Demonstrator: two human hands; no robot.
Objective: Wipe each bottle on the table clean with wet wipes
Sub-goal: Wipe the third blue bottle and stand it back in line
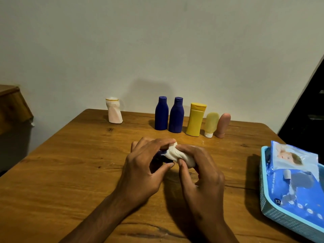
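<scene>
So both hands are mid-wipe: left hand [142,165] grips a small blue bottle [162,156], right hand [201,172] clutches the wet wipe [177,155] around it; six bottles behind it, against the wall, look untouched.

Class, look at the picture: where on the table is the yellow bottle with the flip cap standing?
The yellow bottle stands upright in the back row near the wall, right of centre, between the right-hand blue bottle and a small pale yellow tube.
</scene>
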